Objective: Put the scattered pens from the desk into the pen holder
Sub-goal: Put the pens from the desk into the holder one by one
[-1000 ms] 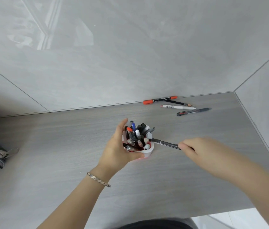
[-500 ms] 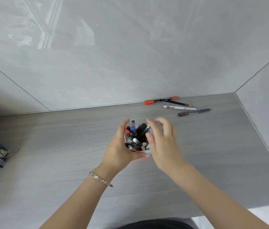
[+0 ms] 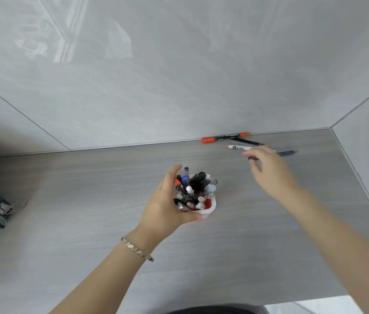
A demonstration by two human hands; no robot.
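Your left hand (image 3: 167,205) is cupping around something in the middle of the view, thumb standing up on the far side, fingers curling under the near edge, palm pressing against the side. Your left forearm is angling in from the lower left, wrist slightly bent. Your right hand (image 3: 267,168) is stretching forward and to the right, arm nearly straight, palm facing down, fingers spreading loosely; it is motion-blurred, so fingertip contact is unclear, though it appears to be holding nothing.
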